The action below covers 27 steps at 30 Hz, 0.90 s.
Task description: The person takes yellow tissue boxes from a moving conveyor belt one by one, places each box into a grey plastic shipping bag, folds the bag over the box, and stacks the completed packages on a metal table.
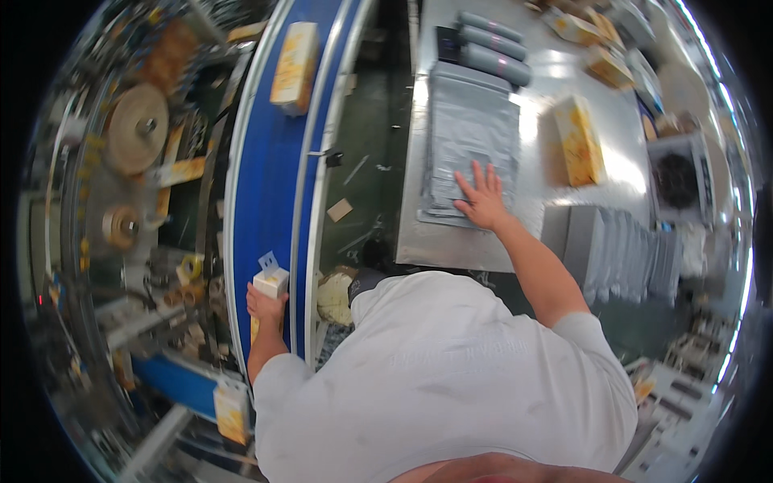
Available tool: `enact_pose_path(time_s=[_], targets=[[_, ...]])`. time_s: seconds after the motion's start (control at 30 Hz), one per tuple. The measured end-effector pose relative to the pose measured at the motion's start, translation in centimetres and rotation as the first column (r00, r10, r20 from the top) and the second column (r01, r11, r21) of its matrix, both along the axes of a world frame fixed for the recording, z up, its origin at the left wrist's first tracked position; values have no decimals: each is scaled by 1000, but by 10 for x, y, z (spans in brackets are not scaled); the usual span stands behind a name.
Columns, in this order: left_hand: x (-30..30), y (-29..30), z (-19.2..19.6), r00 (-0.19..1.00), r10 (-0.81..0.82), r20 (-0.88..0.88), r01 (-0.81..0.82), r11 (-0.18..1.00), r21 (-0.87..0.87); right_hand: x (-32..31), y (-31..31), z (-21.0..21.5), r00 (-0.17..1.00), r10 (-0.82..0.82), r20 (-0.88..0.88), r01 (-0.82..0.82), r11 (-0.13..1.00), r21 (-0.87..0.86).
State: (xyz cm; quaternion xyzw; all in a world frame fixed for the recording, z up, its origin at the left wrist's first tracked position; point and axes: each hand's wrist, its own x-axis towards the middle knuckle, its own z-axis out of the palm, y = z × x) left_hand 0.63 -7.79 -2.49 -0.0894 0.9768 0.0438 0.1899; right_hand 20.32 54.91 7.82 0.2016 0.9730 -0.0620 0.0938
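My left hand [263, 306] grips a small white and yellow carton [270, 283] standing on the blue conveyor belt [262, 169], with a flap sticking up at its top. My right hand [483, 197] lies flat, fingers spread, on a stack of grey plastic mailer bags [471, 129] on the steel table [483, 241]. A yellow carton [578, 141] lies on the table to the right of the bags, apart from my hand.
Another yellow carton [294, 64] rides further up the belt. Three grey rolls [493, 48] lie at the table's far end, and more cartons [596, 48] beyond. A grey stack [620, 249] stands at the right. Tape reels and machinery [137, 129] fill the left side.
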Motion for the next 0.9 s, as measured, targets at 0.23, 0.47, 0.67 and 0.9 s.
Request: enact_pose_path(time_s=[0.23, 0.47, 0.67, 0.9], targets=[[-104, 50, 72, 902, -46, -429, 184, 940, 287, -3, -9, 34, 995, 14, -95, -25, 993, -114], [-101, 320, 249, 945, -236, -225, 220, -47, 974, 18, -45, 76, 809, -249, -532, -205, 729, -653], [49, 496, 119, 937, -309, -161, 214, 146, 966, 46, -40, 69, 688, -634, -353, 23, 505, -863], [27, 543, 128, 854, -479, -203, 254, 43, 966, 55, 70, 17, 784, -132, -607, -18, 972, -235]])
